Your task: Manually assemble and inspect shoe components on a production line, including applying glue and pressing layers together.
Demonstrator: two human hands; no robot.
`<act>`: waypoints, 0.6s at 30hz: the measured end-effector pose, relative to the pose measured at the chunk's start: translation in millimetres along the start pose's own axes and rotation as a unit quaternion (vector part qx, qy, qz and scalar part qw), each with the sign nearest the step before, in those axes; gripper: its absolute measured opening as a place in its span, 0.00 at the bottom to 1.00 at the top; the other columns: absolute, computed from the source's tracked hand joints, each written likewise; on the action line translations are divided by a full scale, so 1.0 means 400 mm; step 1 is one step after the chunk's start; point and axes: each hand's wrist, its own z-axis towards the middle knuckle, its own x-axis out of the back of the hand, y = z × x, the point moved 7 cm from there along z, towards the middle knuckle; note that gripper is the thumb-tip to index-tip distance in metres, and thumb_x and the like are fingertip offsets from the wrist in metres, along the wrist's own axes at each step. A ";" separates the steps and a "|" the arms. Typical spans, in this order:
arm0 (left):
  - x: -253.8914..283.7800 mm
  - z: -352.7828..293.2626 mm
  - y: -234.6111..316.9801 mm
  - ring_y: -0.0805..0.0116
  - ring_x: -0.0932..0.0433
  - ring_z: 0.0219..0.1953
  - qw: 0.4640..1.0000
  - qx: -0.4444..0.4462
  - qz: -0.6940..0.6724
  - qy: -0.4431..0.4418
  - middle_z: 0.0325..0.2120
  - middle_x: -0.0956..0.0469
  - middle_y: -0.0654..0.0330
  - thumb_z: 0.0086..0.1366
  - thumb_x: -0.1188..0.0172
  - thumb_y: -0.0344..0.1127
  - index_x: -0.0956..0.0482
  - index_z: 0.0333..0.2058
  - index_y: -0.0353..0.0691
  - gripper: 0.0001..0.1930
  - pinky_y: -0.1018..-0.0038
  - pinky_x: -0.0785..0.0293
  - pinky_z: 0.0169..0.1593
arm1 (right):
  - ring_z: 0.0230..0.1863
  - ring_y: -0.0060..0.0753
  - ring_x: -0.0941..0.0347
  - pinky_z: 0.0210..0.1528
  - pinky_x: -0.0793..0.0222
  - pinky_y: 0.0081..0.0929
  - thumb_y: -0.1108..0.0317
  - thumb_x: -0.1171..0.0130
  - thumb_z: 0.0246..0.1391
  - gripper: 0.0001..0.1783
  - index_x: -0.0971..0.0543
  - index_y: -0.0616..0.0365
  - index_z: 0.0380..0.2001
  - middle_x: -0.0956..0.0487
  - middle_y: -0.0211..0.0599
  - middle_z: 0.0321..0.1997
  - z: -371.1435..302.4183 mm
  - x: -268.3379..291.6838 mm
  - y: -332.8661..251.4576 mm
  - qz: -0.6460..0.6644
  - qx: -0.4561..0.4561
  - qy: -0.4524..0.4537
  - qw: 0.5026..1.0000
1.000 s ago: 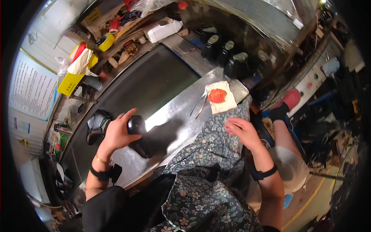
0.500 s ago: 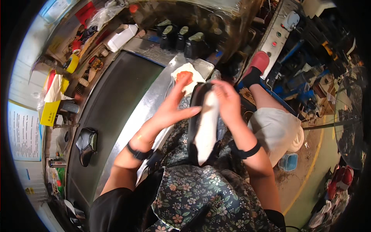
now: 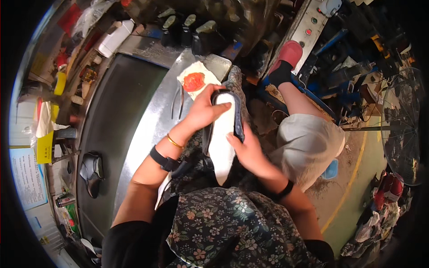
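A black shoe (image 3: 206, 138) with a long white insole (image 3: 220, 140) along its upward-facing side lies over my lap. My left hand (image 3: 206, 109) is closed round its far end, thumb pressing on the white insole. Along the right side my right hand (image 3: 251, 151) grips the shoe, with its thumb on the insole's edge and its other fingers partly hidden. The insole's narrow tail sticks out toward me. Just beyond my left hand, an orange-red lump (image 3: 193, 81) sits on a cream sheet (image 3: 196, 68) on the metal ledge, beside two thin metal prongs (image 3: 177, 105).
A dark conveyor belt (image 3: 120, 98) runs along the left, carrying another black shoe (image 3: 91, 173). Several black boots (image 3: 206, 38) stand at the back. To the right are a leg in pale shorts (image 3: 304, 138) and red clog (image 3: 289, 54), a button panel (image 3: 308, 20) and a fan (image 3: 402, 129).
My left hand has come onto the shoe's far end, and my right hand has slid from there down its right side toward me. The view has shifted a little.
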 end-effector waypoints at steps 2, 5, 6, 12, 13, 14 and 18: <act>0.000 0.024 -0.007 0.71 0.24 0.42 0.998 -0.018 0.048 0.022 0.42 0.23 0.56 0.56 0.32 0.35 0.30 0.50 0.32 0.25 0.75 0.27 0.46 | 0.51 0.28 0.27 0.55 0.32 0.28 0.66 0.45 0.61 0.22 0.29 0.66 0.56 0.21 0.42 0.47 -0.034 0.025 0.039 0.057 -0.045 0.023 0.997; -0.022 0.025 0.004 0.71 0.25 0.44 0.983 0.114 -0.139 0.019 0.41 0.24 0.57 0.59 0.35 0.31 0.34 0.53 0.33 0.26 0.76 0.27 0.47 | 0.44 0.15 0.28 0.47 0.31 0.19 0.67 0.44 0.62 0.18 0.25 0.67 0.51 0.21 0.30 0.44 0.033 0.077 0.053 0.282 -0.134 -0.047 0.949; -0.025 0.010 0.011 0.69 0.25 0.44 0.979 0.118 -0.164 0.009 0.42 0.25 0.57 0.59 0.35 0.31 0.36 0.54 0.34 0.27 0.74 0.27 0.48 | 0.44 0.16 0.27 0.48 0.31 0.19 0.67 0.44 0.62 0.17 0.24 0.66 0.50 0.20 0.30 0.44 0.039 0.097 0.057 0.294 -0.135 -0.041 0.945; -0.075 -0.098 -0.041 0.72 0.31 0.50 0.990 0.039 -0.137 -0.009 0.48 0.29 0.60 0.60 0.34 0.30 0.37 0.56 0.37 0.28 0.75 0.33 0.56 | 0.45 0.34 0.24 0.51 0.30 0.30 0.45 0.65 0.69 0.32 0.25 0.65 0.48 0.20 0.43 0.43 -0.005 0.012 0.168 0.260 -0.314 -0.042 0.912; -0.077 -0.099 -0.044 0.72 0.30 0.49 0.989 0.037 -0.142 -0.007 0.47 0.28 0.61 0.60 0.34 0.32 0.36 0.56 0.37 0.28 0.74 0.33 0.55 | 0.45 0.34 0.24 0.51 0.30 0.30 0.45 0.65 0.69 0.32 0.25 0.65 0.48 0.20 0.43 0.43 -0.007 0.017 0.174 0.260 -0.317 -0.041 0.911; -0.079 -0.101 -0.043 0.72 0.30 0.49 0.989 0.038 -0.144 -0.007 0.47 0.28 0.61 0.60 0.34 0.32 0.36 0.56 0.37 0.28 0.74 0.33 0.55 | 0.45 0.38 0.23 0.51 0.30 0.33 0.46 0.67 0.69 0.32 0.26 0.66 0.48 0.20 0.48 0.42 0.014 0.030 0.156 0.136 -0.223 -0.075 0.962; -0.073 -0.096 -0.033 0.72 0.29 0.47 0.997 0.010 -0.080 0.002 0.44 0.27 0.60 0.61 0.36 0.32 0.37 0.55 0.36 0.26 0.75 0.31 0.52 | 0.35 0.54 0.22 0.40 0.26 0.40 0.54 0.62 0.67 0.27 0.26 0.70 0.46 0.20 0.58 0.33 0.026 0.045 0.031 -0.298 0.004 -0.034 0.954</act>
